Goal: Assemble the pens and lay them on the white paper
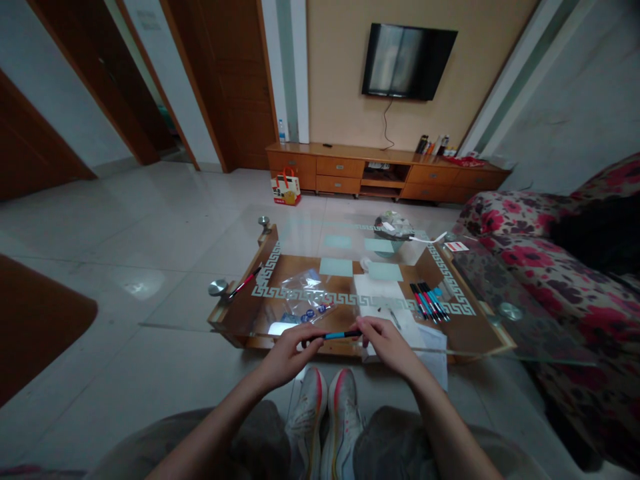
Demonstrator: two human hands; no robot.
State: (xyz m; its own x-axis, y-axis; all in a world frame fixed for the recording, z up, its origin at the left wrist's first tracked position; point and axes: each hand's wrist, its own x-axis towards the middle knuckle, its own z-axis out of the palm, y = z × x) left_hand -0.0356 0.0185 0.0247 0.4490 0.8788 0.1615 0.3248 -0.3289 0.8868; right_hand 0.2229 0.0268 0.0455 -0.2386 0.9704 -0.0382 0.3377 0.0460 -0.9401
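1. Both hands hold one blue-and-black pen (343, 335): the left hand (293, 349) pinches one end, the right hand (383, 339) the other.
2. It lies between them at the near edge of the glass-topped coffee table (233, 319), long axis running left to right, nearly level.
3. Neither hand is nearer to it.
4. Grouped pens (429, 302) lie beyond, closer to the right hand.

My pen (336, 335): blue and black, lower centre. Desk (345, 315): pale Greek-key pattern, mid-frame. Sofa (595, 300): pink flowers, right edge.
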